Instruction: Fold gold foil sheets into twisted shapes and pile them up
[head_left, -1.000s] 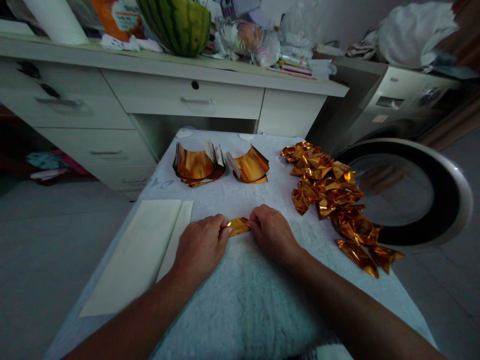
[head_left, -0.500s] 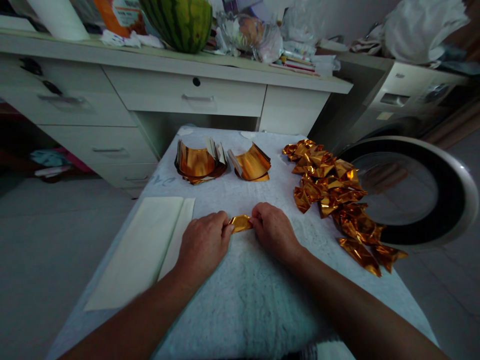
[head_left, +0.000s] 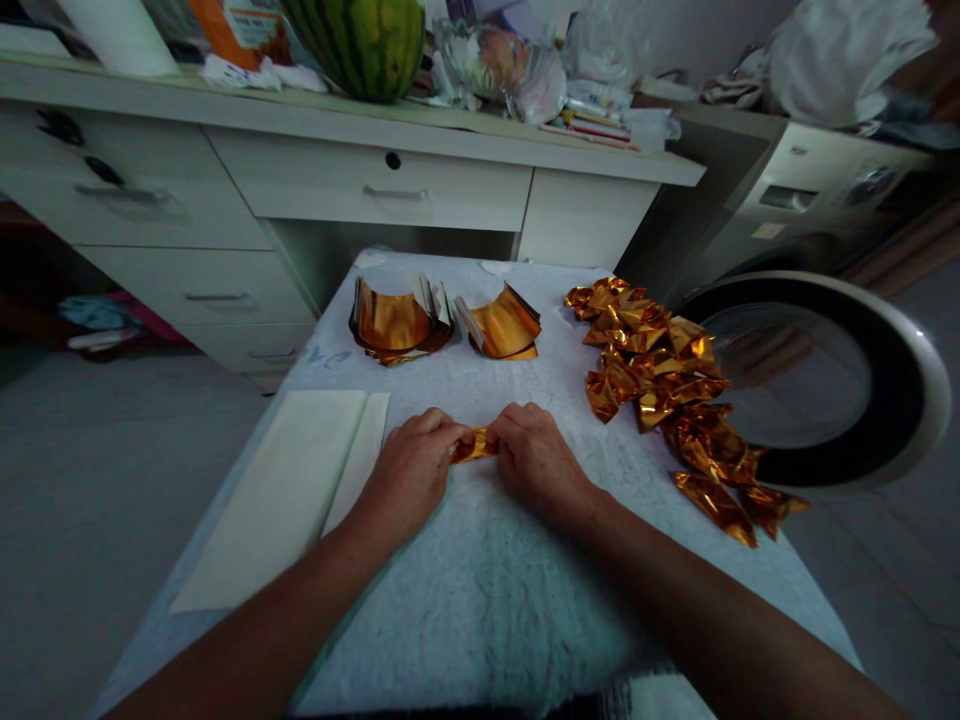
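Observation:
A small folded piece of gold foil paper (head_left: 474,446) lies between my hands near the middle of the cloth-covered table (head_left: 480,600). My left hand (head_left: 420,460) pinches its left end, thumb on top. At the other end, my right hand (head_left: 536,455) is closed with its fingertips on the foil. The fingers hide both ends of the piece. Beyond my hands stand two curved stacks of gold foil sheets, a left stack (head_left: 394,320) and a right stack (head_left: 502,322). To the right lies a heap of folded gold foil pieces (head_left: 660,370).
White paper sheets (head_left: 277,480) lie at the left of the table. Behind is a white drawer desk (head_left: 390,190) bearing a watermelon (head_left: 356,45) and plastic bags. An open washing machine door (head_left: 911,390) stands close by the table's right edge.
Both hands' fingers have shifted inward on the gold foil piece, so less of it shows between them. The thumbs now press on its top. The other foil stays in place.

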